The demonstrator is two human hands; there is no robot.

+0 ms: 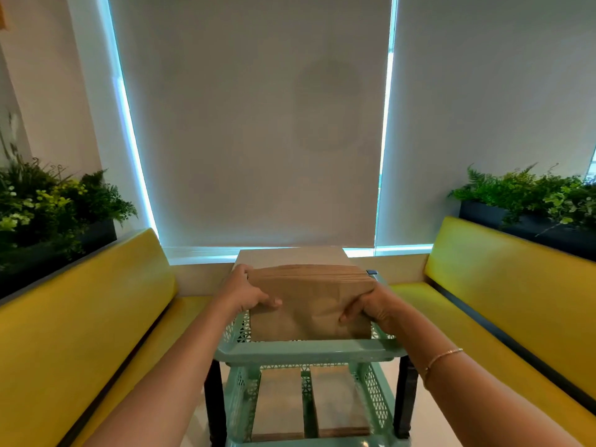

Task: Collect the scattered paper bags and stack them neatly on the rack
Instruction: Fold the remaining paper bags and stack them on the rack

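Holding a stack of brown paper bags (309, 301) over the top tier of the green rack (309, 353), left hand (246, 293) and right hand (371, 309) are gripping its sides with curled fingers, while two earlier stacks (311, 404) are already lying on the lower shelf, suggesting placement is nearly finished.

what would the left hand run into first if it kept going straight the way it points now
Likely the table top just beyond the rack's top tier, then the window blind. The left hand holds the paper bag stack, pointing forward; depth is unclear.
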